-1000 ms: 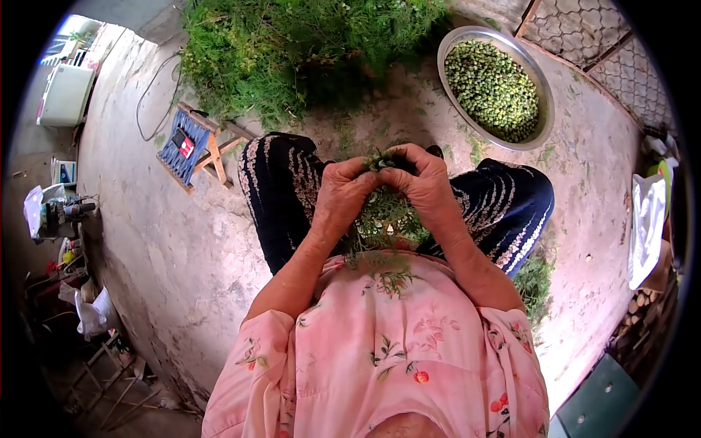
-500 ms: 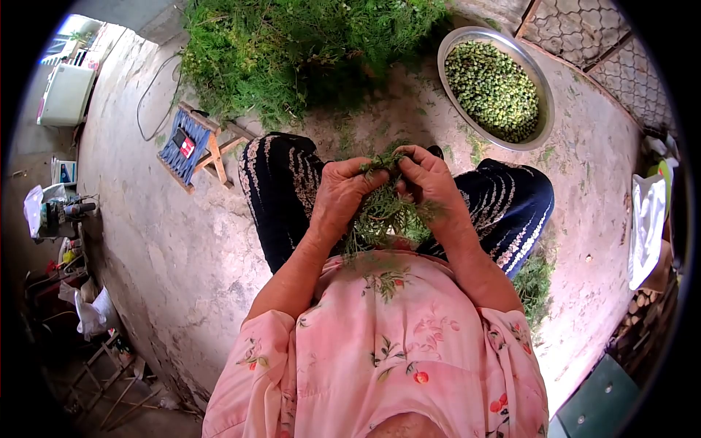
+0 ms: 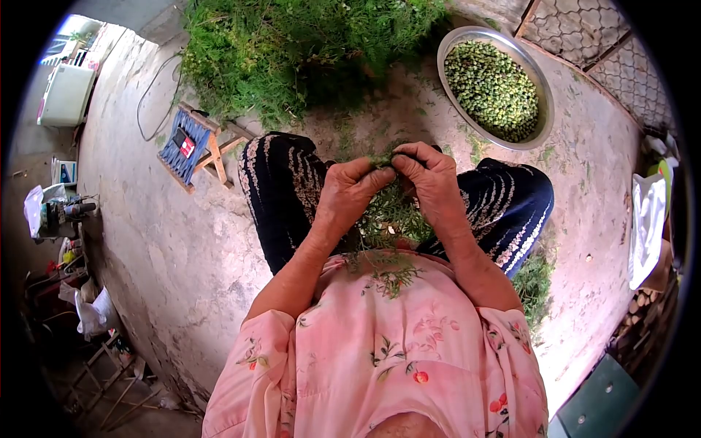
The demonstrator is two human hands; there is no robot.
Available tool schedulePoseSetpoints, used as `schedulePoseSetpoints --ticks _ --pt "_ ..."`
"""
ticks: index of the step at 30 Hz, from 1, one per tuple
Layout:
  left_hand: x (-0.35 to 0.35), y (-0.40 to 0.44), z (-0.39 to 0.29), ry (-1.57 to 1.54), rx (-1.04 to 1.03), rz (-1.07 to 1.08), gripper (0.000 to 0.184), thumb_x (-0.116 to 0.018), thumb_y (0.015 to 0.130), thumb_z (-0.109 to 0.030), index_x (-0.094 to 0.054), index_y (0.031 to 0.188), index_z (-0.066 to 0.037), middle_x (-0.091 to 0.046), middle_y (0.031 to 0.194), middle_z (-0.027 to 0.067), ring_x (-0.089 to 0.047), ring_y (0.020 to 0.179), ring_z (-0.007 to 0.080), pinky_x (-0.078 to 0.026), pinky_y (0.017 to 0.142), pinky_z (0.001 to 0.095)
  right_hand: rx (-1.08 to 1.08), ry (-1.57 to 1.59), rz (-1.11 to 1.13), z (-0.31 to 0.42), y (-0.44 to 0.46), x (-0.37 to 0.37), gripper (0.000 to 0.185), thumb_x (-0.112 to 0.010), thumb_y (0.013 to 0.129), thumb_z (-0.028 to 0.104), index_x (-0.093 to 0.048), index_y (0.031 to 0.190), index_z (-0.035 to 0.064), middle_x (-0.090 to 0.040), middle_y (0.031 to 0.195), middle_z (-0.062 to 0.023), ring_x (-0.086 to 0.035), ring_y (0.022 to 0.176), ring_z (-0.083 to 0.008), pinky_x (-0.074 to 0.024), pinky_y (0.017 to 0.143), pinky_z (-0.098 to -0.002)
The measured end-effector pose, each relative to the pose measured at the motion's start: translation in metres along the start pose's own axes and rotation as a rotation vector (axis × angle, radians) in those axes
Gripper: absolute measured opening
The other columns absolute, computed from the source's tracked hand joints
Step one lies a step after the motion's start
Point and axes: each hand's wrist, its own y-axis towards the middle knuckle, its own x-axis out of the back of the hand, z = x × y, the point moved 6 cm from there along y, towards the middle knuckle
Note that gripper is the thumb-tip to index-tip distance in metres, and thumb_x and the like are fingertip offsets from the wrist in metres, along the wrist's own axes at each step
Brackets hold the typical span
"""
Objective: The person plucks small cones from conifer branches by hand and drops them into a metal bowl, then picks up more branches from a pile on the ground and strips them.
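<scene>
Between my knees I have a feathery green sprig [image 3: 391, 219], its foliage hanging down toward my shirt. My left hand [image 3: 351, 191] is closed on the sprig's upper end, thumb against fingers. Right beside it, my right hand [image 3: 429, 179] pinches at the same end of the sprig, the two sets of fingertips almost touching. What exactly lies between the right fingertips is too small to make out. Ahead and to the right stands a metal basin [image 3: 544, 128] holding many small green seed cones [image 3: 491, 91].
A large heap of green branches [image 3: 292, 58] lies ahead on the concrete floor. Left of my knee is a folding stool [image 3: 186, 146] with a small red and dark packet on it. More greenery [image 3: 534, 288] lies by my right thigh.
My right fingers have closed in at the top of the sprig and sit nearer the left fingertips. The foliage below has shifted slightly. The basin and heap are unchanged.
</scene>
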Motion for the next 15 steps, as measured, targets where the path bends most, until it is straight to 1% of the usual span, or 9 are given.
schedulePoseSetpoints --ticks 2,4,5,7,9,10,12,14,15 --pt "-0.002 -0.001 -0.005 -0.065 0.016 0.006 0.014 -0.062 0.079 -0.012 -0.063 0.083 0.001 -0.057 0.065 -0.0035 -0.047 0.062 0.0023 -0.04 0.054 0.0187 -0.054 0.021 -0.02 -0.003 0.0 0.001 0.016 -0.06 0.08 0.012 -0.058 0.093 0.0023 -0.049 0.064 0.0031 -0.041 0.049 -0.0027 -0.0317 0.043 -0.0172" --pt "-0.003 -0.001 -0.006 -0.131 0.033 0.011 0.013 -0.062 0.079 -0.011 -0.063 0.083 0.001 -0.057 0.065 -0.0032 -0.047 0.062 0.0025 -0.04 0.055 0.0187 -0.251 0.312 0.016 -0.013 -0.002 -0.003 0.013 -0.058 0.082 0.015 -0.057 0.089 0.0036 -0.05 0.066 0.002 -0.042 0.049 -0.0048 -0.0319 0.043 -0.0179" --pt "-0.004 -0.001 -0.005 -0.164 0.054 0.017 0.013 -0.062 0.079 -0.011 -0.063 0.083 0.001 -0.057 0.065 -0.0028 -0.047 0.061 0.0025 -0.04 0.054 0.0188 -0.251 0.311 0.016 -0.015 0.0 0.001 0.013 -0.058 0.082 0.015 -0.057 0.089 0.0036 -0.05 0.066 0.002 -0.042 0.049 -0.0048 -0.0319 0.043 -0.0179" --pt "-0.003 -0.002 -0.005 -0.196 0.076 0.021 0.013 -0.062 0.078 -0.011 -0.063 0.083 0.001 -0.058 0.065 -0.0024 -0.047 0.061 0.0025 -0.04 0.054 0.0188 -0.319 0.596 0.064 -0.021 0.003 0.001 0.011 -0.055 0.084 0.016 -0.056 0.084 0.0043 -0.052 0.069 0.0003 -0.044 0.05 -0.0073 -0.0332 0.043 -0.0186" --pt "-0.003 -0.004 -0.004 -0.194 0.129 0.07 0.01 -0.061 0.078 -0.006 -0.064 0.085 0.0 -0.06 0.072 -0.0012 -0.053 0.064 0.0039 -0.043 0.057 0.0176 -0.283 0.528 0.017 -0.007 0.004 0.0 0.012 -0.054 0.084 0.016 -0.055 0.083 0.0045 -0.053 0.07 -0.0003 -0.046 0.052 -0.0076 -0.0341 0.043 -0.0185" --pt "-0.004 -0.004 -0.004 -0.194 0.13 0.071 0.01 -0.061 0.078 -0.006 -0.064 0.085 0.0 -0.06 0.072 -0.0012 -0.053 0.064 0.0039 -0.043 0.057 0.0176 -0.247 0.459 -0.033 0.001 0.005 0.001 0.012 -0.054 0.084 0.017 -0.055 0.082 0.0047 -0.053 0.071 -0.0009 -0.047 0.054 -0.008 -0.0349 0.044 -0.0184" --pt "-0.006 -0.004 -0.005 -0.183 0.108 0.091 0.009 -0.061 0.078 -0.006 -0.064 0.085 0.0 -0.06 0.072 -0.0015 -0.052 0.064 0.0036 -0.043 0.056 0.0174 -0.216 0.495 0.013 -0.004 0.01 0.007 0.011 -0.055 0.083 0.015 -0.056 0.085 0.0043 -0.054 0.073 -0.0013 -0.05 0.058 -0.0089 -0.0373 0.046 -0.0201" --pt "-0.007 -0.004 -0.006 -0.167 0.108 0.118 0.01 -0.062 0.078 -0.006 -0.064 0.084 0.0 -0.06 0.071 -0.0018 -0.052 0.063 0.0034 -0.043 0.055 0.0172 -0.234 0.334 0.133 -0.006 0.012 0.005 0.018 -0.06 0.079 0.014 -0.058 0.092 0.0028 -0.056 0.075 -0.0023 -0.051 0.065 -0.009 -0.0406 0.049 -0.0222" --pt "-0.008 -0.004 -0.006 -0.151 0.108 0.144 0.01 -0.062 0.077 -0.007 -0.064 0.084 0.001 -0.06 0.07 -0.0021 -0.051 0.062 0.0031 -0.042 0.054 0.017 -0.235 0.335 0.133 -0.004 0.011 0.005 0.018 -0.06 0.079 0.014 -0.058 0.092 0.0028 -0.056 0.075 -0.0023 -0.051 0.065 -0.009 -0.0406 0.049 -0.0222"
